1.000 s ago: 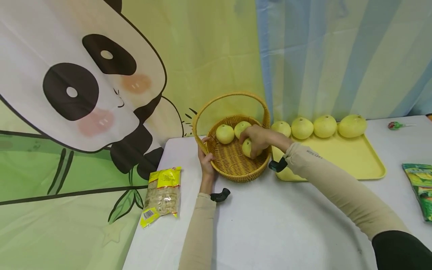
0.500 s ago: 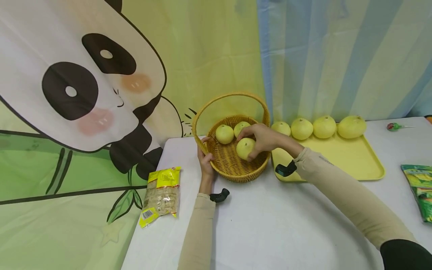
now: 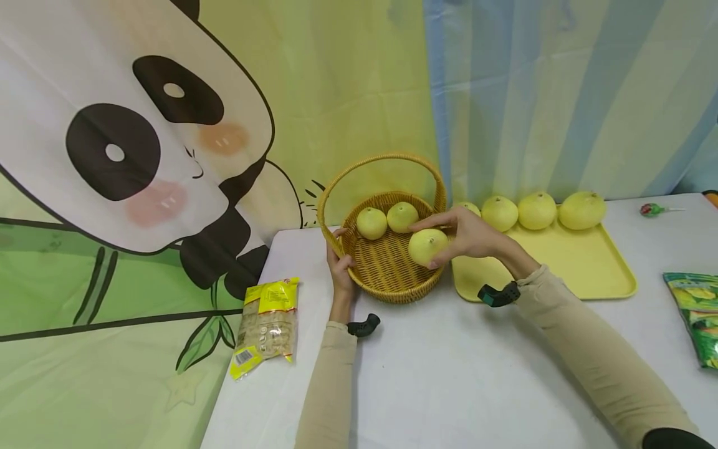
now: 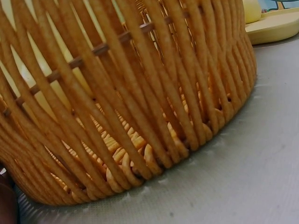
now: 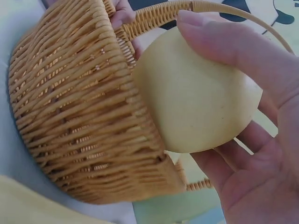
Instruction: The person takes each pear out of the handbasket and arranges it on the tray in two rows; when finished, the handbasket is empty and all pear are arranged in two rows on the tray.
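A wicker basket (image 3: 392, 274) with a tall arched handle stands on the white table, and two pale yellow-green round fruits (image 3: 372, 223) sit at its back. My left hand (image 3: 340, 269) grips the basket's left rim near the foot of the handle. With thumb and fingers curled round it, my right hand (image 3: 471, 236) holds a third round fruit (image 3: 427, 247) over the basket's right rim. In the right wrist view the held fruit (image 5: 196, 93) overlaps the rim of the basket (image 5: 88, 107). Woven strands of the basket (image 4: 126, 93) fill most of the left wrist view.
Right of the basket lies a yellow tray (image 3: 583, 268) with several similar fruits (image 3: 536, 211) in a row along its back edge. A yellow packaged bag (image 3: 269, 324) lies at left. Farther right are a lollipop (image 3: 653, 210) and a green packet (image 3: 695, 318). A printed curtain hangs behind.
My right hand has lifted the fruit from inside the basket and moved it right, to the basket's right rim. My left hand has stayed on the left rim.
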A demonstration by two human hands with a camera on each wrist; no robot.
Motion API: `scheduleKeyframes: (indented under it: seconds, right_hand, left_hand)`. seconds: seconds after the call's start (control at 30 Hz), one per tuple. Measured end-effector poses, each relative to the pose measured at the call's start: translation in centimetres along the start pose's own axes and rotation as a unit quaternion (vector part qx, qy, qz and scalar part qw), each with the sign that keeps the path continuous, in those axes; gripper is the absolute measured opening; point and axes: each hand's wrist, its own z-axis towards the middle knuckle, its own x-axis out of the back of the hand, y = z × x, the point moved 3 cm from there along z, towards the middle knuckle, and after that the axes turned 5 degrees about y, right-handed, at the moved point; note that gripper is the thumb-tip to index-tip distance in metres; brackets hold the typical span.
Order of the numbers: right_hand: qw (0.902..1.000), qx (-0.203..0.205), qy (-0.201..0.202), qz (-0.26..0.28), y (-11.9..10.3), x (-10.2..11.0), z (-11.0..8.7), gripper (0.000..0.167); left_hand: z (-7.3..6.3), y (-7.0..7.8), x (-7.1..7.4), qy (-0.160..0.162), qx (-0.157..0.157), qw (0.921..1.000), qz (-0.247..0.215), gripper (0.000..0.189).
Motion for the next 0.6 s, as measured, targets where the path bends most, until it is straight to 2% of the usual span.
scheduleKeyframes:
  seconds: [0.23,0.47,0.6]
  right_hand:
    - [0.9973,0.008,0.038,0.063,-0.2,1.5,-1.7,0.066]
    - [0.992,0.017,0.072,0.102,0.5,3.6,-3.6,0.063]
    - [0.9908,-0.003,0.095,0.096,1.2,4.7,-4.8,0.06]
  left_hand:
    - [0.0,-0.1,-0.2,-0.01,0.005,0.9998,-0.019,0.076]
    - [0.0,-0.1,0.0,-0.002,0.002,1.0,-0.009,0.077]
    - [0.0,-0.2,0.0,-0.001,0.005,0.9999,-0.009,0.077]
